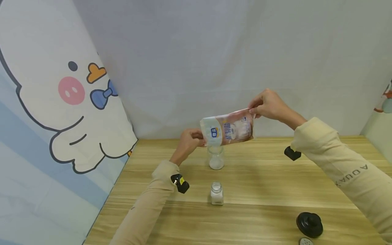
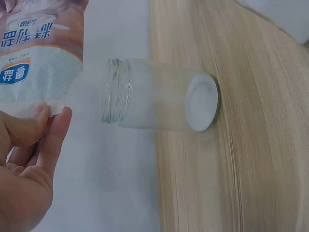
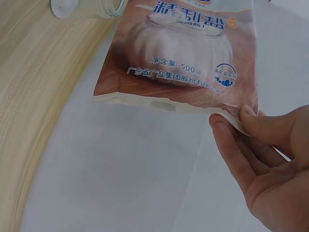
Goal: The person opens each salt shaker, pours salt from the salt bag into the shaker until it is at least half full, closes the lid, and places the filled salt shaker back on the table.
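Note:
Held tilted over the table is a printed salt bag (image 1: 228,127), pale blue at one end and brown-pink at the other. Thumb and fingers of my left hand (image 1: 187,142) pinch a corner of its lower, pale end. My right hand (image 1: 271,104) pinches a corner of its raised, brown end. Beneath the pale end stands an upright glass jar (image 1: 216,160), its rim overlapped by the bag in the head view. In the left wrist view, white grains (image 2: 202,102) cover the bottom of the jar, and its threaded mouth is uncovered.
Nearer than the jar stands a small glass shaker bottle (image 1: 216,194) with white contents and no cap. At the front right lie a black knobbed lid (image 1: 309,224) and a perforated metal cap (image 1: 306,241). A pale cloth (image 1: 196,68) hangs behind the table (image 1: 257,190).

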The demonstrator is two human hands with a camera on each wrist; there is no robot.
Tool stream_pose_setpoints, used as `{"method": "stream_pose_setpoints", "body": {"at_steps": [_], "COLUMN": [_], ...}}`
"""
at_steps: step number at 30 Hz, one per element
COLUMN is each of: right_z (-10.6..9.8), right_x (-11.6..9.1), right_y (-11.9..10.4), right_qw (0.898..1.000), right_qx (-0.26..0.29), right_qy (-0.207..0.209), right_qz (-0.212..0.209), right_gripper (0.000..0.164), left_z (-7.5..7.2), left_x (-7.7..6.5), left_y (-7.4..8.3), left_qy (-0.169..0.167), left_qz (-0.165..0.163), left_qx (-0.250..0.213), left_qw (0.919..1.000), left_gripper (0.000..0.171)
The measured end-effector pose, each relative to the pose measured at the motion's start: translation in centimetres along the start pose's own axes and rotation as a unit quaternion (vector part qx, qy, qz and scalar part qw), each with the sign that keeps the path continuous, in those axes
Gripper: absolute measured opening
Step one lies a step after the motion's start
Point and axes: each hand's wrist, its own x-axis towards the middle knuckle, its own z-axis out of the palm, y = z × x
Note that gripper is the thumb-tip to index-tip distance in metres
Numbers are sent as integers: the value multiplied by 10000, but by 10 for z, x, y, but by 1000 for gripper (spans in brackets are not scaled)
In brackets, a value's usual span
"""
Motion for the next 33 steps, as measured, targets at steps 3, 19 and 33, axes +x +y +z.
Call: {"method": "stream_pose_setpoints", "body": {"at_steps": [3, 19, 33], "right_z": [0, 0, 0], "right_x": [1, 3, 4], "right_y": [-1, -4, -6], "right_qw": [10000, 10000, 9999], "right_qx": [-24, 8, -66], "right_qy": [18, 60, 81], "right_qz": [6, -73, -108], "right_gripper": [12, 13, 11], "left_z": [-1, -3, -4], "left_x": [0, 3, 2], "left_y": [0, -1, 0], "left_qy": [2, -52, -40], "left_qz": [1, 46, 103], "left_qx": [17, 11, -27], "left_qw": [10000, 10000, 9999], "left_gripper": [18, 20, 21]}}
